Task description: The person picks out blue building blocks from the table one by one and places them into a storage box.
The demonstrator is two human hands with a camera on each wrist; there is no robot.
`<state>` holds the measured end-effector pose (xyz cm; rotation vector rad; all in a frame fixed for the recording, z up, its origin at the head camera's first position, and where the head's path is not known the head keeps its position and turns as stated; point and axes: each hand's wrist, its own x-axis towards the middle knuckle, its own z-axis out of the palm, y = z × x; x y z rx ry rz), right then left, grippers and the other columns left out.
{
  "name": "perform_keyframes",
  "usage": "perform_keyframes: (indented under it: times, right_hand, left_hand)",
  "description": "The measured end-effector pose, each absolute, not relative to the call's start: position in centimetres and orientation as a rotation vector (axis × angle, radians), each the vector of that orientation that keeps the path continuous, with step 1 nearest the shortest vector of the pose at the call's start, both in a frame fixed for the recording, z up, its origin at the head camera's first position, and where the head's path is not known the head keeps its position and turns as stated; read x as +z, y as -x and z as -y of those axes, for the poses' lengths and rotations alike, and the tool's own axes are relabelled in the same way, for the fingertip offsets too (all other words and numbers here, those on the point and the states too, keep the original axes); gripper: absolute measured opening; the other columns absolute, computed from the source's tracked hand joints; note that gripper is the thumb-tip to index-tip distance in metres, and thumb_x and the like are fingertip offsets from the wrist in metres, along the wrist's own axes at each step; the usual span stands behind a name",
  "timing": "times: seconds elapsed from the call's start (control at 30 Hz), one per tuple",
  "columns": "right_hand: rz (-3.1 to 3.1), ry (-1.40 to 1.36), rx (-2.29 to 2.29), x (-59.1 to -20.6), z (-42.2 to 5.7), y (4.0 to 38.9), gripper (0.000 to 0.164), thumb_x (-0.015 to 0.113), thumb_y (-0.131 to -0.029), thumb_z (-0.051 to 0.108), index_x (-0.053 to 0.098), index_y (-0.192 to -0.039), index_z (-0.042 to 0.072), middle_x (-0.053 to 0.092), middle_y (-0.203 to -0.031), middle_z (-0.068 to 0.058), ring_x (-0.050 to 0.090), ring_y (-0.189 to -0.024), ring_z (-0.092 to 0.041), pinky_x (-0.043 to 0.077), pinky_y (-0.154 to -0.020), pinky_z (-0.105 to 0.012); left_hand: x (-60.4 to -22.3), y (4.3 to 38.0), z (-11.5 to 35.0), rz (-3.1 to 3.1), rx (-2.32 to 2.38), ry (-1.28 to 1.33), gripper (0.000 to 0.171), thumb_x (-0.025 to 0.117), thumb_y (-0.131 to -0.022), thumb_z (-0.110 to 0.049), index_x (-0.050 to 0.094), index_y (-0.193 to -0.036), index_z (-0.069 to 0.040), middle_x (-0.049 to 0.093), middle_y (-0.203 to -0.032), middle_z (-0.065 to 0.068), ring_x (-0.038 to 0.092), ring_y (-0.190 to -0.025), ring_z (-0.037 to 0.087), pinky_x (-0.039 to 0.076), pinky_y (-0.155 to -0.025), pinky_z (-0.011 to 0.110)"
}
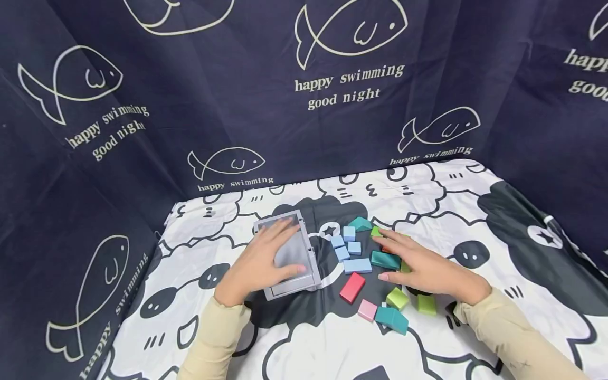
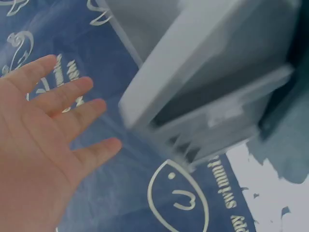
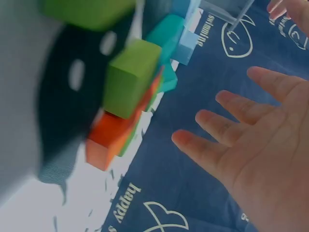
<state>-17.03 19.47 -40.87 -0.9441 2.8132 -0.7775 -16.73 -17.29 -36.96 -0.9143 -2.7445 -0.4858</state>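
A shallow grey plastic box [image 1: 293,287] lies on the cloth, left of the blocks. My left hand [image 1: 263,258] hovers over its left part with fingers spread, holding nothing; in the left wrist view the fingers stand apart from the box [image 2: 178,53]. To the right, my right hand [image 1: 423,264] is held over the loose blocks, fingers extended and grasping nothing. Below it a teal block [image 1: 386,259] shows, and an orange block [image 1: 386,249] is partly hidden. In the right wrist view, a green block [image 3: 128,82] and the orange block [image 3: 104,145] are apart from the fingers.
Several light blue blocks [image 1: 357,265] lie between box and right hand. Nearer me are a red block [image 1: 352,287], a pink block [image 1: 367,310], a teal block [image 1: 391,320] and green blocks [image 1: 426,304]. A dark blue curtain [image 1: 332,137] hangs behind the patterned cloth [image 1: 309,353].
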Motion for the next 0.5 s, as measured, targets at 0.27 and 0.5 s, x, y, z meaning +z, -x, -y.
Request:
perform_keyframes:
  times: [0.27, 0.5]
  right_hand:
    - [-2.83, 0.993, -0.766, -38.8, -18.8, 18.8, 0.083, 0.061, -0.081, 0.061, 0.035, -0.146, 0.018, 0.026, -0.152, -0.012, 0.025, -0.133, -0.03, 0.033, -0.102, -0.062]
    - [-2.879, 1.067, -0.82, -37.7, -17.9, 20.1, 0.076, 0.066, -0.083, 0.051, 0.038, -0.144, 0.015, 0.033, -0.148, -0.011, 0.032, -0.13, -0.03, 0.037, -0.098, -0.062]
  left_hand:
    - [-34.6, 17.4, 20.1, 2.764, -0.571, 0.685, 0.041, 0.061, -0.09, -0.042, 0.063, -0.121, -0.015, 0.059, -0.126, 0.0, 0.05, -0.114, 0.014, 0.047, -0.095, 0.043]
    - [-34.8, 17.9, 21.5, 2.872, -0.435, 0.52, 0.041, 0.066, -0.087, -0.037, 0.063, -0.121, -0.013, 0.061, -0.12, 0.004, 0.054, -0.108, 0.019, 0.05, -0.088, 0.047]
